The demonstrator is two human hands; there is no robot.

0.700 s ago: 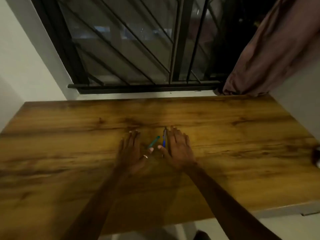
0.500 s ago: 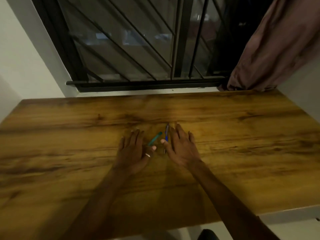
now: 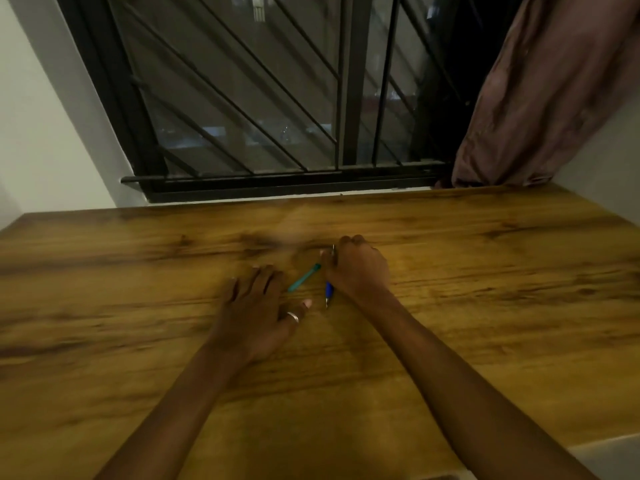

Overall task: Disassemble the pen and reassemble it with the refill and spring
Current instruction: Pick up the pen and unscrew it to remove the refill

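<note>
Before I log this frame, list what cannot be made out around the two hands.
Head view only.
Blue pen: mid-barrel hidden by the right hand curled round it.
Teal piece: blurred; whole pen or part, cannot tell.
Spring, refill: none visible.
Left hand: covers the table beneath it.

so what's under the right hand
A slim blue pen: its blue grip and tip stick out on the near side of the right hand, a silvery end on the far side. The curled fingers cover its middle, so the barrel there cannot be seen.
</note>
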